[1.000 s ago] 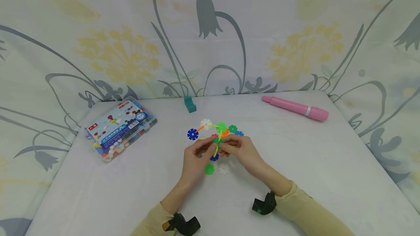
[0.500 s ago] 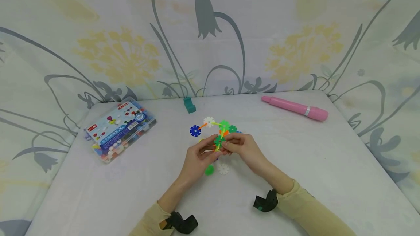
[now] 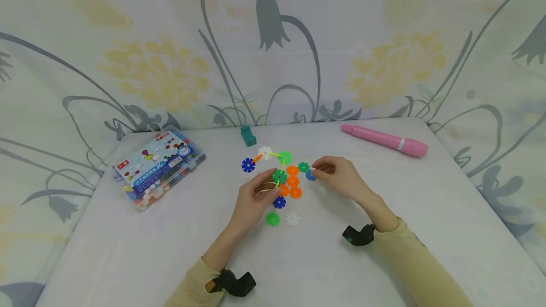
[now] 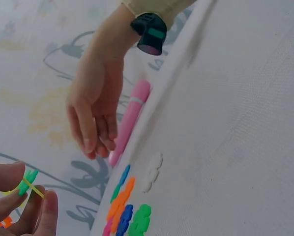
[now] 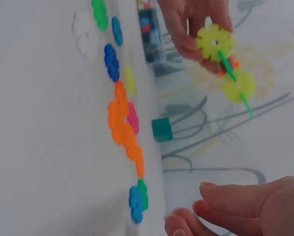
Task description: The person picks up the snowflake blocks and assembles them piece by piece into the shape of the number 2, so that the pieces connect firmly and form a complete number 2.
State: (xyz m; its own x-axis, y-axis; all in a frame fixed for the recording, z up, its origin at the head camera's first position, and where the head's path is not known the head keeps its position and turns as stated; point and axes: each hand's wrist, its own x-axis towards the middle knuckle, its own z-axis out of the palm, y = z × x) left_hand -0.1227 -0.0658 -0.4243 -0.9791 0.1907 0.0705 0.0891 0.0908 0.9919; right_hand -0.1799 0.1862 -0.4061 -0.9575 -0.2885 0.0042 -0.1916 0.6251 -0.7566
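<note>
My left hand pinches one end of a chain of slotted plastic snowflake discs between thumb and fingers. The chain alternates flat discs with edge-on ones and runs up and left to a dark blue disc. In the left wrist view, a thin yellow disc lies between the fingertips. My right hand is above the table beside a loose blue disc. In the left wrist view, the right hand hangs with loosely bent fingers and nothing in them; its fingertips are apart from the discs in the right wrist view.
Loose orange discs, a green disc, a light green disc and a white disc lie on the table. Behind are a clear plastic case, a teal block and a pink wand-like object.
My right hand has let go of the chain and moved right, over by the blue disc. The left hand keeps the chain, which has shifted slightly up and left.
</note>
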